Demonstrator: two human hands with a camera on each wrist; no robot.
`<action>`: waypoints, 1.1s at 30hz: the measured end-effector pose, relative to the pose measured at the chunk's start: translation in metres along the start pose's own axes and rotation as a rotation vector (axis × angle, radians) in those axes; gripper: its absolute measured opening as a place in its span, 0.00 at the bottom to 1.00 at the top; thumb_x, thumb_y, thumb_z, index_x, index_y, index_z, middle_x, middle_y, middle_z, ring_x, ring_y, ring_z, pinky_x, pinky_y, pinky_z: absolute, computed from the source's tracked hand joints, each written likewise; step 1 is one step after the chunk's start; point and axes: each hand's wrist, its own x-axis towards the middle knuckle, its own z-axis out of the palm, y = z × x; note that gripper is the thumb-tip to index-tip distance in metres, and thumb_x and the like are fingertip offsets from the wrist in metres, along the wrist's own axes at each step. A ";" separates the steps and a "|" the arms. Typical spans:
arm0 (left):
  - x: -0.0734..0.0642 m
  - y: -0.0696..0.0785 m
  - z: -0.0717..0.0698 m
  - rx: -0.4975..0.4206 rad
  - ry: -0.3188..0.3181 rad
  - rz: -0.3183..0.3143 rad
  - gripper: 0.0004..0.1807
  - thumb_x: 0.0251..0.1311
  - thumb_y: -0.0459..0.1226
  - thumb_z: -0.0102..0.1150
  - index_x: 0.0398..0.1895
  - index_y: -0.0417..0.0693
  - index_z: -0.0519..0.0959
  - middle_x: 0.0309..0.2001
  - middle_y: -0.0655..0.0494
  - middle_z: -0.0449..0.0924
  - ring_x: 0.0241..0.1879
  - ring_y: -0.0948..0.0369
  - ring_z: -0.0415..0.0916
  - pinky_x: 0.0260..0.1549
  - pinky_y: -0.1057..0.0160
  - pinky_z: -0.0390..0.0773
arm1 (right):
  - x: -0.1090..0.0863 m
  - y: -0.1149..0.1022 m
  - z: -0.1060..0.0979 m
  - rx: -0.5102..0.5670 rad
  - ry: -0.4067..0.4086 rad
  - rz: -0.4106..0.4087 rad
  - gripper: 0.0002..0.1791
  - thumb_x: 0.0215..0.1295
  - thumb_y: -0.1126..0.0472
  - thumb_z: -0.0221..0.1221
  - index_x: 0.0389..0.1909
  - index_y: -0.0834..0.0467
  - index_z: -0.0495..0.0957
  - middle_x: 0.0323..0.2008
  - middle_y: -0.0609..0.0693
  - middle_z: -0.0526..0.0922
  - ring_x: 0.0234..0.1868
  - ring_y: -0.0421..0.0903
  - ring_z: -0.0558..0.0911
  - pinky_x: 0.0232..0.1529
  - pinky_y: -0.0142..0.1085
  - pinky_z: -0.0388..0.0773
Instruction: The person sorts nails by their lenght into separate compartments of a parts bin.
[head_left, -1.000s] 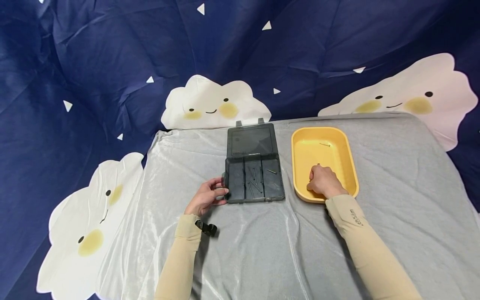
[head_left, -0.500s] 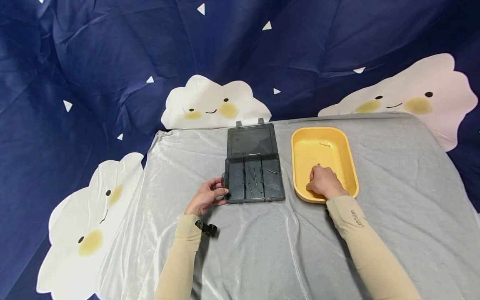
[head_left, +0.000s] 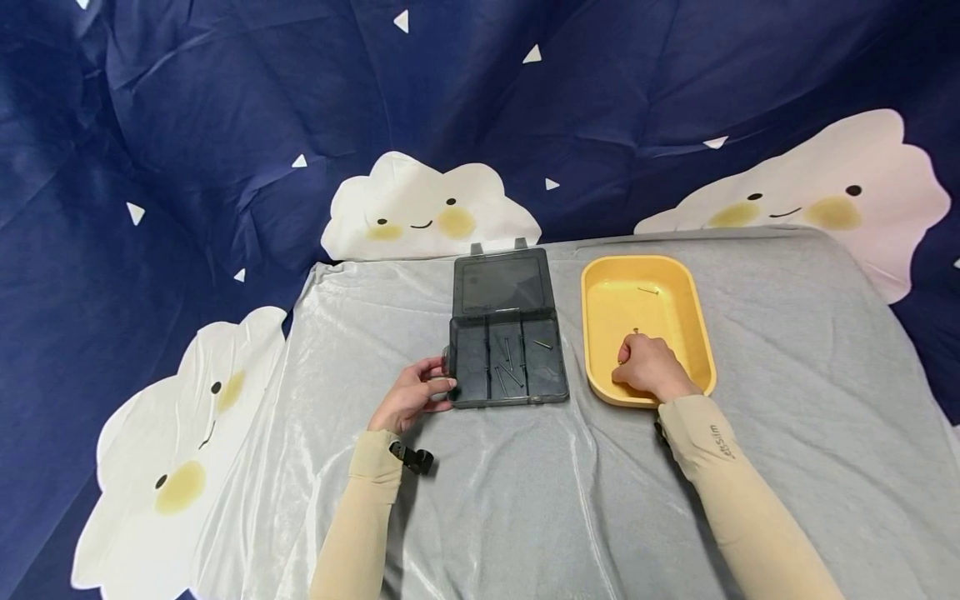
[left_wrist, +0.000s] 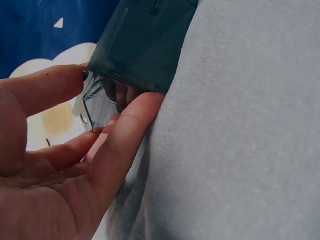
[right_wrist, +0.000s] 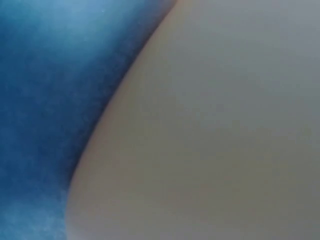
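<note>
A dark see-through compartment box (head_left: 470, 360) stands on the cloth with its lid (head_left: 502, 282) laid back. My left hand (head_left: 411, 395) grips its left side; the left wrist view shows the thumb (left_wrist: 131, 122) against the box's edge. Several thin metal pins with small heads, like nails or screws (head_left: 510, 375), lie in the middle compartment, and another metal pin (head_left: 543, 344) in the right one. In the yellow tray (head_left: 707, 354), my right hand (head_left: 651, 367) reaches down with bent fingers. Its fingertips are mostly hidden, and whether they pinch anything is unclear.
One thin pin (head_left: 648, 291) lies near the tray's far end, and the head of another pin (head_left: 636, 331) shows just beyond the right hand. Grey cloth (head_left: 510, 492) covers the table. A dark blue curtain (head_left: 450, 83) hangs behind. The right wrist view is blurred.
The right forearm has shifted very slightly to the right, while its hand stays low in the tray. My left hand and the box keep their places.
</note>
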 end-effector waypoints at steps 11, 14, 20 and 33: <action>0.002 -0.002 -0.001 -0.009 -0.003 0.003 0.33 0.59 0.26 0.59 0.68 0.39 0.63 0.57 0.43 0.70 0.40 0.61 0.80 0.33 0.62 0.86 | -0.001 0.002 -0.002 0.026 -0.002 -0.003 0.09 0.48 0.60 0.64 0.25 0.59 0.73 0.26 0.52 0.75 0.33 0.52 0.75 0.31 0.34 0.67; 0.001 -0.001 -0.001 -0.006 -0.009 0.001 0.33 0.59 0.26 0.60 0.69 0.39 0.63 0.58 0.43 0.70 0.40 0.62 0.80 0.33 0.63 0.86 | -0.001 0.004 -0.002 0.035 0.001 -0.007 0.09 0.49 0.60 0.64 0.25 0.59 0.72 0.26 0.52 0.75 0.32 0.52 0.74 0.31 0.33 0.67; 0.000 0.000 -0.001 0.003 -0.010 -0.001 0.33 0.59 0.26 0.60 0.69 0.39 0.62 0.60 0.41 0.68 0.41 0.62 0.79 0.34 0.63 0.86 | -0.002 0.006 -0.002 0.050 0.016 -0.015 0.09 0.48 0.61 0.63 0.25 0.59 0.72 0.26 0.52 0.75 0.32 0.51 0.74 0.32 0.33 0.67; 0.001 0.000 0.000 -0.001 -0.003 -0.004 0.33 0.59 0.25 0.59 0.69 0.42 0.63 0.58 0.44 0.71 0.40 0.62 0.81 0.32 0.64 0.86 | -0.007 0.003 -0.010 0.093 0.069 -0.046 0.09 0.48 0.62 0.64 0.26 0.59 0.74 0.26 0.52 0.77 0.31 0.51 0.74 0.31 0.33 0.67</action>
